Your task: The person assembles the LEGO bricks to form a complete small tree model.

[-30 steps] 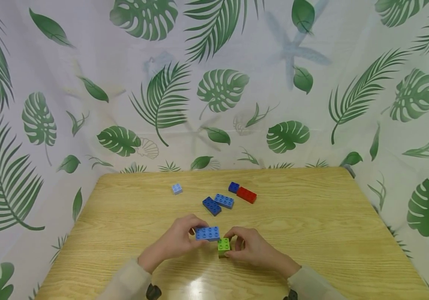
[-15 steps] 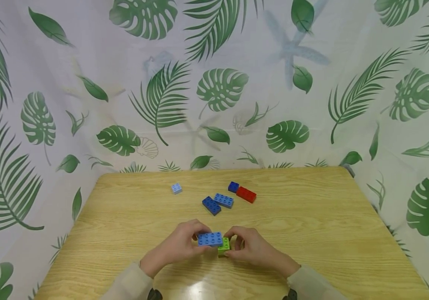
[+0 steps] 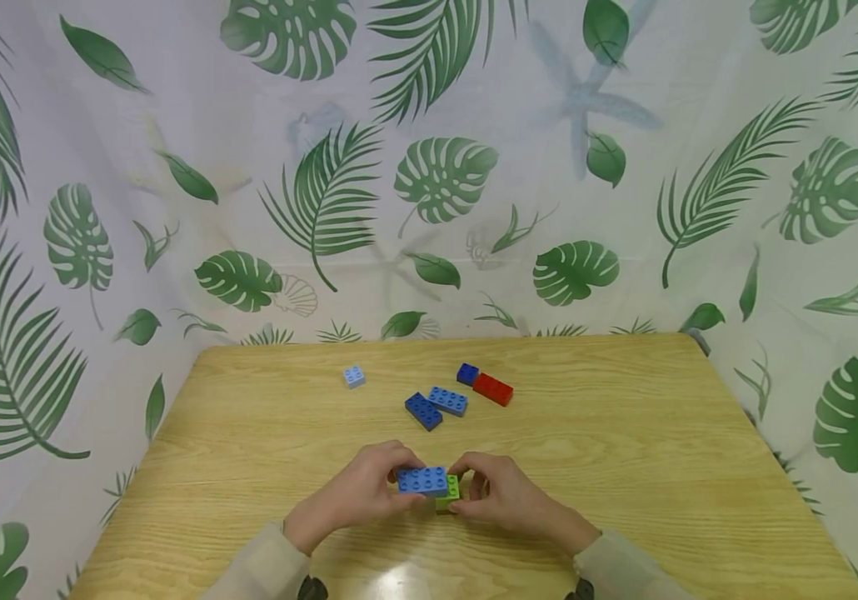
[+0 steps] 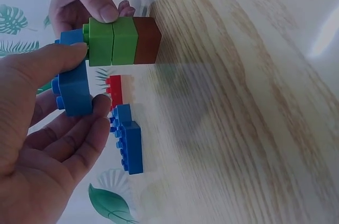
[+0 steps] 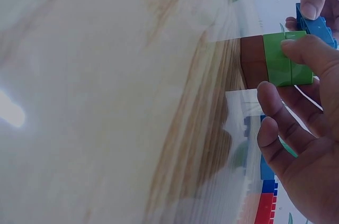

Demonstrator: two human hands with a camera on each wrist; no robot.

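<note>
My left hand [image 3: 369, 487] pinches a medium-blue building brick [image 3: 423, 482], long and studded, between thumb and fingers. One end of it overlaps the top of a small stack; a green stud shows at the join in the left wrist view, and I cannot tell whether the two are locked. That stack has a brown brick [image 4: 147, 40] at the base on the table and two green bricks [image 4: 112, 44] above. From the other side, my right hand [image 3: 507, 496] holds the green bricks with its thumb and a finger; its other fingers are bent loosely in the right wrist view.
Further back on the wooden table [image 3: 624, 433] lie a dark blue long brick [image 3: 423, 412], a medium-blue long brick [image 3: 447, 401], a small dark blue brick [image 3: 467, 374], a red brick [image 3: 493, 389] and a small light blue brick [image 3: 354, 377]. A leaf-patterned cloth [image 3: 474, 275] hangs behind.
My left hand has brought the blue brick right and toward me, so it now covers part of the green top. My right hand and the stack have stayed in place.
</note>
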